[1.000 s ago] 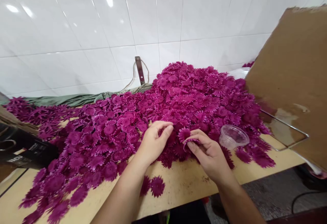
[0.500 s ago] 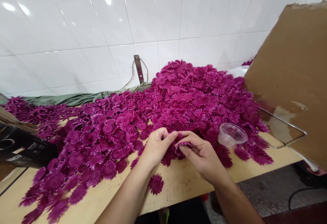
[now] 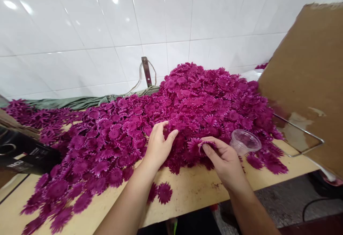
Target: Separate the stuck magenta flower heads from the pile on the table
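A big heap of magenta artificial flower heads (image 3: 209, 102) covers the middle of the table. My left hand (image 3: 159, 143) rests at the front of the heap, thumb and fingers apart, with no flower gripped. My right hand (image 3: 226, 160) is closed, pinching a magenta flower head (image 3: 207, 146) between thumb and fingers; its petals stick out past the fingertips. Other flower heads lie right beside it, so the held one's outline is partly lost. A single flower head (image 3: 164, 193) lies on the table nearer to me, right of my left forearm, with another partly hidden beside it.
A clear plastic cup (image 3: 245, 142) sits right of my right hand. A bent metal wire frame (image 3: 301, 135) and a large cardboard sheet (image 3: 308, 81) stand at the right. On the left is a black box (image 3: 26, 152). White tiled wall (image 3: 107, 24) runs behind; green cloth (image 3: 72, 102) lies along it.
My hands were together at the heap's front edge. Now they are apart: the right has moved right with the flower head, the left slightly left and up, its fingers opened.
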`<state>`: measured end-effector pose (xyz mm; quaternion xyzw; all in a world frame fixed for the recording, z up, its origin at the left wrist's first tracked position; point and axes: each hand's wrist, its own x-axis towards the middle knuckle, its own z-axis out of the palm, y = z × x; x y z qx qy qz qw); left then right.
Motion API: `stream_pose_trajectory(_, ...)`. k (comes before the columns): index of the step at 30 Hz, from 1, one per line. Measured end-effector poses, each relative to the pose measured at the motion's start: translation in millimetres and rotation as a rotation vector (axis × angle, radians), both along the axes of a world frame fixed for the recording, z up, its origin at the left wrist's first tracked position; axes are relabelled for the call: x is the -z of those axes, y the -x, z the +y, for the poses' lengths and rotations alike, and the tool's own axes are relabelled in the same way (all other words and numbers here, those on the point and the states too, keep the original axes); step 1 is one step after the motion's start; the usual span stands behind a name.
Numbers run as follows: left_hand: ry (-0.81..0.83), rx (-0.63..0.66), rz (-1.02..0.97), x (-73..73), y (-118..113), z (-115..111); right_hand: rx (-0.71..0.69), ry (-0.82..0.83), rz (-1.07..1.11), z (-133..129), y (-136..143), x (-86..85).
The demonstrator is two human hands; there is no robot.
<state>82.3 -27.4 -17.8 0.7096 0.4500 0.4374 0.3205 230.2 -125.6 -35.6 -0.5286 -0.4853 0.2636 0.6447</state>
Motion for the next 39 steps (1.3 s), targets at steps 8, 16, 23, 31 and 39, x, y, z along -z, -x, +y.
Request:
stream_pose_trajectory(8,0.339,0.43,-0.063,-11.2,-11,-27,0.005,-0.078,-0.08,2,6,-3.7)
stream_pose_trajectory(16,0.392,0.303,-0.193,-5.1,-16,-23,-0.074,-0.078,-0.139,-1,9,-6.5)
stream_pose_trajectory(23,0.433,0.359,-0.186,-3.3,-17,-22,-0.061,0.018,-0.094,0,9,-6.7)
stream_pose_trajectory(31,0.262,0.194,-0.165,-3.6,-17,-18,-0.147,-0.019,-0.019,-4,7,-12.5)
stream_pose_trajectory(39,0.234,0.185,-0.149,-7.9,-9,-17,0.052,0.086,0.222,3,3,-0.6)
